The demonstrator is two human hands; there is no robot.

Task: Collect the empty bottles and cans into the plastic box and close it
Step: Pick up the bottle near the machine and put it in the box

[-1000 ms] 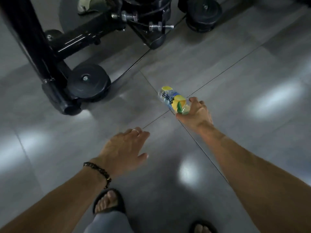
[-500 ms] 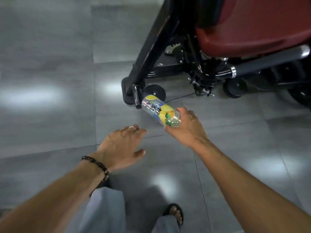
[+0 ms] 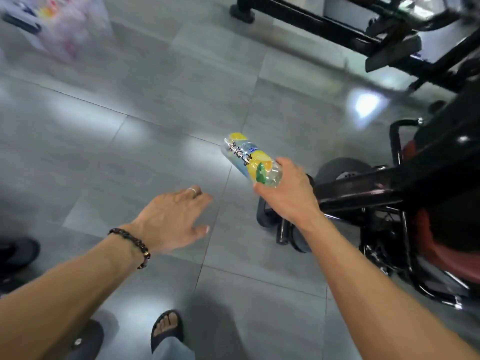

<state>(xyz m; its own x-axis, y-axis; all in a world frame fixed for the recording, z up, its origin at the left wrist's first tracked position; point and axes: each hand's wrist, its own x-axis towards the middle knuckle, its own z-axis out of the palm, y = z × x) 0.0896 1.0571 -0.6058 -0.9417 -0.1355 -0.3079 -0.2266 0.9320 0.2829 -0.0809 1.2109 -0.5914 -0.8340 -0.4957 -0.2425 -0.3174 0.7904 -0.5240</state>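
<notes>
So nearest the cam: a sandalled foot (image 3: 167, 327) on the grey tile floor (image 3: 145, 157). Left hand (image 3: 172, 216) w/ ring and bead bracelet (image 3: 135, 245) hangs over the tiles, fingers loose, holding nothing. Right hand (image 3: 291, 193) has its fingers wrapped round the neck end of a clear plastic bottle (image 3: 249, 158); long axis runs up-left away from the palm, base out front. Label's yellow lemon art w/ dark script, can't read it tbh. Black gym machine frame (image 3: 363, 185) just right of that hand. Far top-left there's a blurry translucent thing (image 3: 65, 27), prob the plastic box, well apart from the bottle, so the right hand has to carry it forward-left.
</notes>
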